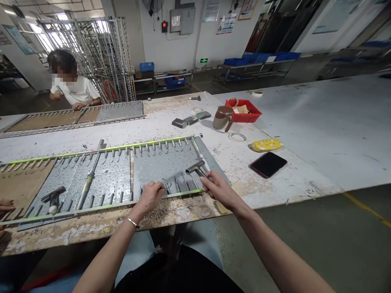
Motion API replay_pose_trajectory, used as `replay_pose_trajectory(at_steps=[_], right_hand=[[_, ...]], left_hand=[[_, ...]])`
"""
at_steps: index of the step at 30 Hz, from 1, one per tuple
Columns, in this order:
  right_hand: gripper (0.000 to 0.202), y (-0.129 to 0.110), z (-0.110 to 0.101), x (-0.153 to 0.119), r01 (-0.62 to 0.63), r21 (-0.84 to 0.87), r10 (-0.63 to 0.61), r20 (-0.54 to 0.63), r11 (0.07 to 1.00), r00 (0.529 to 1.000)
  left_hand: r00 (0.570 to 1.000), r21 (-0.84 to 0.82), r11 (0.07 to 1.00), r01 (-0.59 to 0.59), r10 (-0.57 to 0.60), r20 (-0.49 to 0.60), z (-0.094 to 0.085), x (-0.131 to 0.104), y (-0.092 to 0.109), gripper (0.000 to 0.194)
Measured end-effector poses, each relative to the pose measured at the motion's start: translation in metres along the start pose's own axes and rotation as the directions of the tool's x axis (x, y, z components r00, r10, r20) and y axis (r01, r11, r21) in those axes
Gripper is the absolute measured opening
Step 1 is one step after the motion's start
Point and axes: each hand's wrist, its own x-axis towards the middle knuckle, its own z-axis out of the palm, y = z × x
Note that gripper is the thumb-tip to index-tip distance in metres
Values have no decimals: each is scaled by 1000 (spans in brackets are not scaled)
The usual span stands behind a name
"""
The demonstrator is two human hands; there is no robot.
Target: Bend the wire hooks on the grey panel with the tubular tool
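A long grey metal rack (171,162) with rows of small hooks lies flat on the worn table in front of me. My left hand (152,194) pinches a small hook at the rack's near rail. My right hand (217,188) grips the handle of a small grey T-shaped hammer (197,167), whose head rests over the right part of the rack.
A second T-shaped tool (53,195) and a long rod (88,179) lie on the rack's left part. A black phone (268,164), yellow pouch (265,145), tape ring (237,137), jug (223,118) and red tray (244,110) sit to the right. A person in white works across the table at another rack.
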Motion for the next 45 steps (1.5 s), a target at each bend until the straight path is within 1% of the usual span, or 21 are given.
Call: replay_pose_trajectory(at_steps=[2, 3, 5, 6, 9, 11, 13, 15, 18, 20, 22, 24, 27, 29, 31, 33, 36, 39, 41, 43, 45], right_hand=[[47, 8, 2, -15, 35, 101, -28, -70, 994, 997], [49, 12, 3, -19, 42, 75, -32, -123, 996, 992], [46, 18, 2, -19, 9, -121, -35, -213, 993, 976], [42, 20, 0, -16, -22, -250, -36, -226, 968, 974], [29, 22, -9, 2, -88, -539, -5, -169, 838, 986], [23, 19, -13, 11, -94, -629, 6, -141, 772, 990], [22, 12, -14, 16, -63, -688, -50, -142, 723, 989], [26, 3, -10, 16, 48, -721, -156, -84, 692, 984], [26, -14, 3, 14, 290, -652, -263, 141, 701, 954], [21, -26, 13, 14, 389, -610, -259, 294, 690, 920], [16, -38, 21, 14, 454, -626, -225, 413, 635, 883], [13, -48, 26, 13, 522, -646, -180, 520, 557, 835], [15, -57, 30, 11, 646, -618, -127, 671, 448, 730], [10, -59, 34, 11, 712, -580, -104, 742, 396, 663], [10, -59, 40, 14, 763, -545, -90, 791, 346, 606], [17, -59, 44, 19, 801, -523, -72, 823, 290, 563], [32, -65, 43, 23, 832, -514, -23, 848, 211, 530], [43, -78, 38, 21, 825, -540, 76, 841, 166, 536], [33, -86, 38, 17, 809, -563, 133, 826, 171, 547], [24, -90, 41, 15, 801, -566, 134, 825, 198, 550], [28, -90, 43, 15, 804, -558, 121, 829, 203, 545]], left_hand=[[999, -59, 998, -28, 29, 14, 1, 0, -4, 13], [1000, -85, 996, -27, 28, 12, 1, 0, -5, 12], [1000, -132, 991, -2, 2, -4, 3, 1, -7, 10], [1000, -149, 989, 14, -16, -11, 4, 1, -8, 9], [996, -141, 987, 74, -79, -34, 8, 0, -10, 4], [986, -93, 986, 136, -144, -85, 11, -3, -10, 6], [971, -23, 986, 165, -167, -169, 15, -4, -9, 10], [970, 76, 989, 123, -104, -222, 18, -3, -6, 10], [987, 204, 979, 17, 16, -157, 22, 6, -2, 30], [997, 228, 974, -14, 32, -77, 24, 13, 0, 37], [1000, 222, 975, -13, 19, -24, 26, 18, 1, 34], [1000, 203, 979, -14, 13, 6, 28, 20, 0, 30], [999, 139, 990, -34, 32, 18, 29, 20, -3, 31], [999, 89, 995, -45, 44, 14, 30, 19, -4, 33], [999, 47, 998, -49, 49, 12, 29, 19, -6, 37], [999, 22, 999, -49, 49, 16, 30, 20, -7, 39], [999, -1, 999, -46, 46, 12, 30, 19, -8, 40], [999, -24, 999, -37, 37, -3, 30, 18, -7, 39], [999, -29, 999, -33, 33, 0, 29, 18, -6, 40], [1000, -25, 999, -30, 30, 8, 27, 18, -5, 42], [999, -24, 999, -30, 30, 15, 26, 18, -4, 43]])
